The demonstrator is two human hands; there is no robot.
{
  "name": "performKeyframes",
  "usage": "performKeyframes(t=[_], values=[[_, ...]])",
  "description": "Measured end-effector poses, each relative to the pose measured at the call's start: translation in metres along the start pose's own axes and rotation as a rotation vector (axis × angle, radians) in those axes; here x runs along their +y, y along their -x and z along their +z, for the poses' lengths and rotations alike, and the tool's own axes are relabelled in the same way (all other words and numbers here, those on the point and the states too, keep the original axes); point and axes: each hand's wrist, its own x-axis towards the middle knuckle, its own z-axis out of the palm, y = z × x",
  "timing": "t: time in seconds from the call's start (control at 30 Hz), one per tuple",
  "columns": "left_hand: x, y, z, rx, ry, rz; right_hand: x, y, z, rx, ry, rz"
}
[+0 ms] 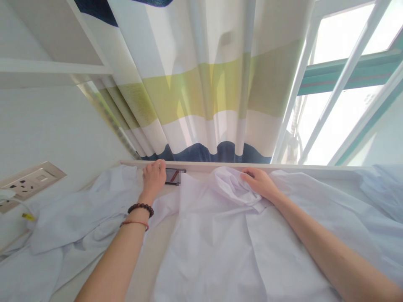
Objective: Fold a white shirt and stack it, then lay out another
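Observation:
A white shirt [214, 239] lies spread out in front of me, with a bunched, folded part [231, 184] at its far end. My right hand [260, 184] pinches the right side of that bunched cloth between thumb and fingers. At the far edge of the surface, my left hand [154, 178] is closed over the left end of a dark phone [172, 176]. Its fingertips are mostly hidden, and part of the screen is blurred out. Dark beads and a thin reddish band circle my left wrist.
More crumpled white cloth [82, 209] lies to the left, and other white garments [340, 209] to the right. A striped curtain [201, 92] hangs behind the raised ledge [302, 168]. A wall socket [31, 184] with a plugged cable is at left; a barred window [343, 84] is at right.

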Motion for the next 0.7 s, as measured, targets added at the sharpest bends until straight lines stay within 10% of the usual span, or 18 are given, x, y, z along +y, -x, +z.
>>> performKeyframes(t=[0.17,0.4,0.7], values=[[0.077,0.003,-0.016,-0.039,0.139,0.28,-0.004,0.001,-0.007,-0.025,-0.067,0.062],[0.172,0.013,-0.045,-0.632,0.41,0.426,-0.027,0.006,-0.038,-0.126,-0.278,0.205],[0.187,0.034,-0.056,-0.66,0.79,0.337,-0.053,0.012,-0.106,-0.335,-0.641,0.186]])
